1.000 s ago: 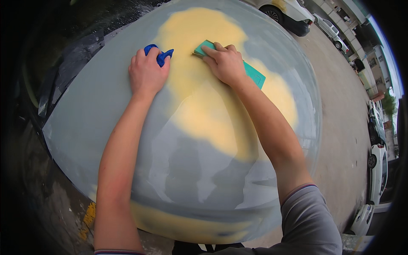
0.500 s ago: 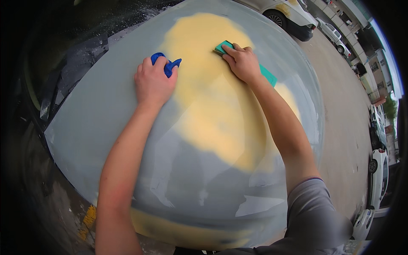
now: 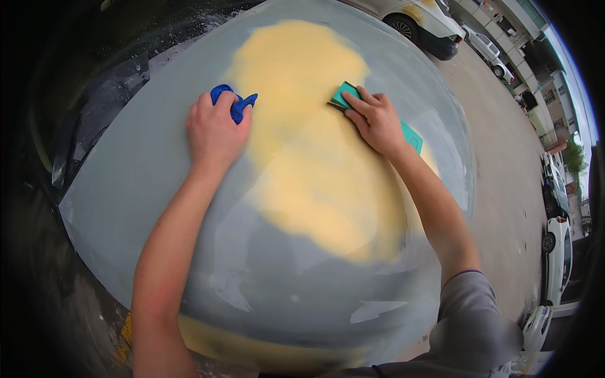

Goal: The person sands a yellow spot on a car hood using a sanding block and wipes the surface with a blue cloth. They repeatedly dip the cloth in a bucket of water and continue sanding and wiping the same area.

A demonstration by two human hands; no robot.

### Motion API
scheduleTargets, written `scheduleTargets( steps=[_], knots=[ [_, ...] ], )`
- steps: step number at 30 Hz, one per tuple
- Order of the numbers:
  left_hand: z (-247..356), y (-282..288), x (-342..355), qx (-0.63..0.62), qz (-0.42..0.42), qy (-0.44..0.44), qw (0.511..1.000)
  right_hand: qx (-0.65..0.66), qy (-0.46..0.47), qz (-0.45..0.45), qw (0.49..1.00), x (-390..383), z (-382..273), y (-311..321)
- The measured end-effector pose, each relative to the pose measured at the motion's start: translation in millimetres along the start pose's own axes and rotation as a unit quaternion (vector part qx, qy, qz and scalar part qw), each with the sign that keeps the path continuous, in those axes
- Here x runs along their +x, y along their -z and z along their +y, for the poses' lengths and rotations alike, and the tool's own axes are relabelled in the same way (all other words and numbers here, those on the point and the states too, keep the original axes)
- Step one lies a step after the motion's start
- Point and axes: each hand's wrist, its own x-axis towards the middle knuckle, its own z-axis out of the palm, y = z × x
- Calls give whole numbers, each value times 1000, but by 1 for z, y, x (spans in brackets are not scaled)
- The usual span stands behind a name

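Before me spreads a grey car hood [image 3: 145, 164] with a large patch of yellow filler [image 3: 296, 69] over its middle. My right hand [image 3: 377, 123] grips a long green sanding block [image 3: 413, 137], laid against the hood near the patch's right part. A dark edge, seemingly sandpaper, shows under the block's far end; my palm and wrist hide its middle. On the left, my left hand [image 3: 217, 132] is closed round a bunched blue cloth [image 3: 238, 107] and rests on the grey surface beside the yellow patch.
A white car [image 3: 428, 25] with a dark lower bumper stands just past the hood's far right edge. Concrete ground [image 3: 504, 176] runs along the right, with another parked white car [image 3: 558, 258] farther off. Dark covering sheets [image 3: 113, 94] lie beyond the hood's left edge.
My right hand has drawn the sanding block nearer to me and slightly right across the hood. My left hand, still round the cloth, sits a little farther left and nearer; the view has shifted slightly.
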Motion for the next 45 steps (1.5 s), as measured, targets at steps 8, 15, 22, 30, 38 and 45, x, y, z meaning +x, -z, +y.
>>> scheduleTargets(
  steps=[8,15,22,30,38,45],
  knots=[
    [-7,6,-2,18,17,-3,1000,40,-27,15,999,-38,-32,8],
    [-12,5,-8,22,6,1,1000,-2,23,-14,1000,-99,-49,42],
    [8,-15,2,-13,19,-19,1000,-19,-67,-33,997,36,61,-31],
    [-13,3,-6,29,40,-20,999,38,-11,-53,998,-218,-91,112],
    [10,-15,9,-16,52,-35,998,-24,-15,-19,999,-3,39,16],
    [-26,1,-3,48,33,-31,998,17,-35,-13,999,-177,-61,71]
  ],
)
